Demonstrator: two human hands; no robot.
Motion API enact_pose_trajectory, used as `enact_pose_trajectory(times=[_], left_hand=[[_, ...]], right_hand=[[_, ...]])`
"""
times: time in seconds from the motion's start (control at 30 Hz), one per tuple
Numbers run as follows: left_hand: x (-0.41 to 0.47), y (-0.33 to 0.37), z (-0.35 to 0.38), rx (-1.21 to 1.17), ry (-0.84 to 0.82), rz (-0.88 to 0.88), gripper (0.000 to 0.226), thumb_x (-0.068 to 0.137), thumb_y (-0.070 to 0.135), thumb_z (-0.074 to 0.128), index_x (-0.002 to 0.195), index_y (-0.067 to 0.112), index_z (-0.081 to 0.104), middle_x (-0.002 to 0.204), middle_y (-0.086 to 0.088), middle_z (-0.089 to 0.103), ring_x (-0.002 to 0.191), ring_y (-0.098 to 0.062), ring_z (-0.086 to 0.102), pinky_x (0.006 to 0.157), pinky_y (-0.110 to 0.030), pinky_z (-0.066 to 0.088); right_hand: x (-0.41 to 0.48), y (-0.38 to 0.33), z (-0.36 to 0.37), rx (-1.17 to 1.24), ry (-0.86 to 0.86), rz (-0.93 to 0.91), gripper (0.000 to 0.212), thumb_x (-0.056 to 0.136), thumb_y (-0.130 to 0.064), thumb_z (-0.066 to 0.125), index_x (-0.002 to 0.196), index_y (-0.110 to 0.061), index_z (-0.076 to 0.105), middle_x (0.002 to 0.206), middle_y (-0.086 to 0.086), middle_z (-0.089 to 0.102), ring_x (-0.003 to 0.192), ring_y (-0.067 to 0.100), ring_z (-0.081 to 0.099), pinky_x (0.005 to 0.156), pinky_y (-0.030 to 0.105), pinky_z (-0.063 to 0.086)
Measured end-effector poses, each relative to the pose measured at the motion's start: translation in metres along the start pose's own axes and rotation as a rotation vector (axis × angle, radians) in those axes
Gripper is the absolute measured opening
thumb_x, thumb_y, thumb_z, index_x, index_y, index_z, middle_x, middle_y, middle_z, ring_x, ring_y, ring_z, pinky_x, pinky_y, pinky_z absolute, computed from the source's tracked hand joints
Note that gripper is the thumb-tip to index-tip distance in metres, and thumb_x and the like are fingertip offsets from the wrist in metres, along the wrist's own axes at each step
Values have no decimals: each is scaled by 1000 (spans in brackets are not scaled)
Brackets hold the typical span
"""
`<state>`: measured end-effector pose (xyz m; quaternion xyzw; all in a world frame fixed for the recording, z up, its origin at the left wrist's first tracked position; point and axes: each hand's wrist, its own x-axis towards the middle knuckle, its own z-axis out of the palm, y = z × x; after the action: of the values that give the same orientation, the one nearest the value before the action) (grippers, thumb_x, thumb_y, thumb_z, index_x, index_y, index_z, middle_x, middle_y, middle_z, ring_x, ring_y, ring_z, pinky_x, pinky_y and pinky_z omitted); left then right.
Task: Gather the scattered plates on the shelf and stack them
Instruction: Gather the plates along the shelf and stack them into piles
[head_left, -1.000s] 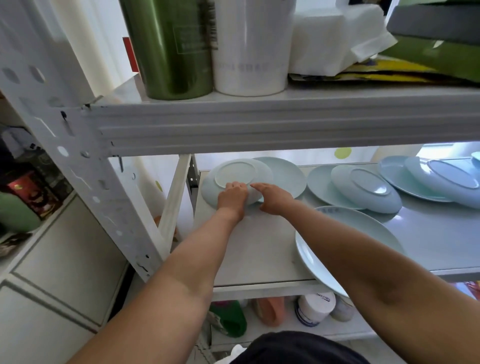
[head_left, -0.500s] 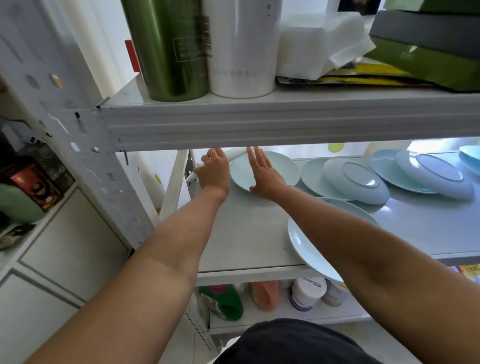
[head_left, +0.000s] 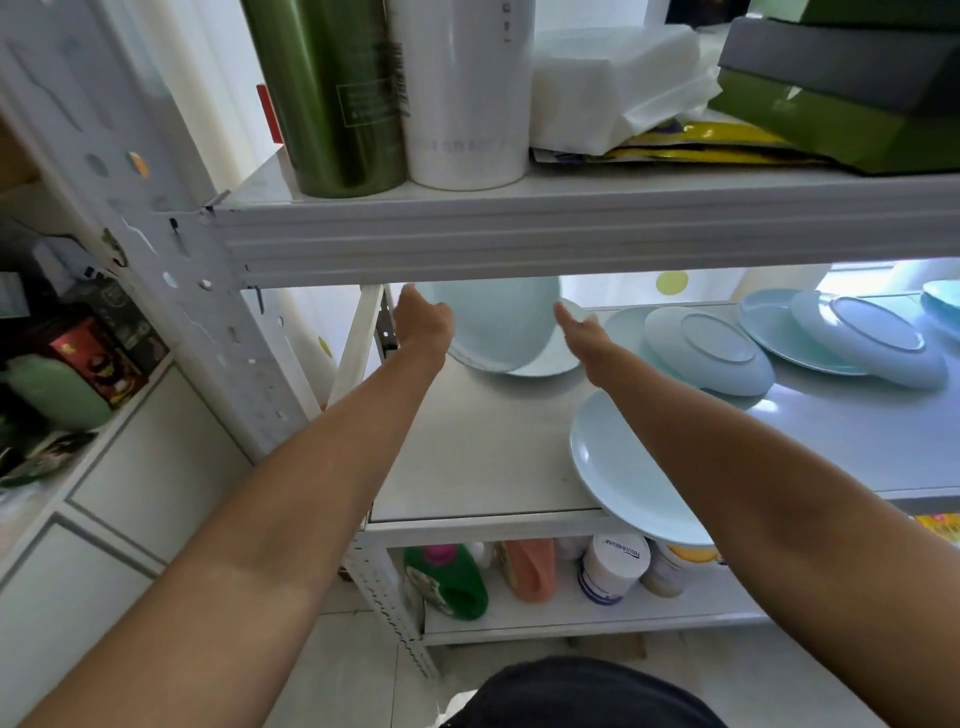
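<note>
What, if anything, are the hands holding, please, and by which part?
A pale blue plate, tilted up, is held between both hands: left hand at its left rim, right hand flat against its right rim.

Bright backlight, blown-out glare, wide-angle edge distortion

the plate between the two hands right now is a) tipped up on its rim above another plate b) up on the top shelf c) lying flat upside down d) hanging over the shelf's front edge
a: the tilted plate stands steeply between the left hand and right hand, its lower rim over a flat plate at the back of the shelf.
</note>
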<state>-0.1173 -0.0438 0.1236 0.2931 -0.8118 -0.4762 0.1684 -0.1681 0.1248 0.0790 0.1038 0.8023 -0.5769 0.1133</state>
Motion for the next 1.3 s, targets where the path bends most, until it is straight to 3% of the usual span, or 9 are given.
enact_pose_trajectory(times=[0.13, 0.27, 0.37, 0.5, 0.6, 0.7, 0.83, 1.03, 1.3], left_hand=[[-13, -5, 27, -287, -284, -190, 46, 86, -5, 41, 130, 7, 45, 126, -16, 55, 113, -33, 59, 96, -50, 50], [-45, -2, 50, -349, -553, -285, 51, 86, -21, 37, 132, 3, 38, 114, -18, 49, 88, -35, 58, 78, -53, 53], [-64, 3, 63, -248, -749, -310, 42, 88, -19, 41, 128, -4, 41, 94, -19, 55, 84, -37, 62, 77, -49, 56], [-81, 13, 77, 40, -934, -213, 28, 95, -3, 46, 123, -7, 48, 75, -19, 57, 57, -29, 61, 45, -35, 57], [-88, 12, 89, 251, -1015, -126, 28, 100, 11, 41, 118, -7, 52, 71, -19, 58, 48, -24, 62, 39, -27, 53], [-95, 7, 99, 447, -1052, -87, 35, 101, 17, 34, 84, -5, 54, 65, -17, 57, 30, -16, 58, 36, -23, 50], [-95, -1, 109, 613, -1030, -107, 65, 105, 35, 21, 99, -19, 58, 37, -15, 56, 21, -15, 52, 31, -19, 46], [-92, -7, 108, 648, -911, 18, 70, 103, 39, 17, 64, -7, 54, 26, -11, 50, 20, -16, 51, 33, -18, 46], [-84, -14, 106, 682, -885, 65, 62, 103, 37, 21, 64, 0, 53, 57, -11, 58, 45, -19, 56, 44, -21, 46]], right_hand=[[9, 1, -39, 165, 167, 69, 79, 88, -66, 35, 144, -9, 34, 146, 10, 43, 130, 31, 46, 108, 45, 39], [1, 11, -83, -10, 304, 98, 66, 99, -47, 29, 141, 3, 38, 147, 19, 40, 134, 34, 41, 112, 39, 33], [-5, 37, -113, -116, 363, 207, 63, 101, -42, 28, 143, 4, 34, 149, 18, 37, 137, 34, 37, 112, 37, 28], [-19, 69, -139, -173, 485, 294, 59, 101, -39, 32, 143, 2, 35, 147, 20, 39, 136, 35, 38, 111, 37, 31], [-29, 81, -148, -234, 533, 338, 55, 100, -40, 34, 138, -1, 43, 141, 19, 47, 130, 34, 46, 105, 38, 37], [-38, 86, -155, -327, 568, 350, 52, 100, -40, 32, 136, -5, 47, 139, 18, 50, 128, 34, 48, 104, 37, 38], [-46, 89, -154, -454, 601, 326, 50, 101, -39, 30, 132, -6, 52, 135, 17, 53, 125, 34, 50, 101, 37, 40], [-50, 91, -146, -615, 591, 332, 51, 101, -39, 28, 130, -4, 53, 133, 17, 54, 122, 34, 52, 99, 37, 42], [-45, 83, -137, -879, 519, 309, 48, 102, -36, 24, 126, -7, 54, 129, 14, 56, 120, 31, 54, 92, 34, 44]])
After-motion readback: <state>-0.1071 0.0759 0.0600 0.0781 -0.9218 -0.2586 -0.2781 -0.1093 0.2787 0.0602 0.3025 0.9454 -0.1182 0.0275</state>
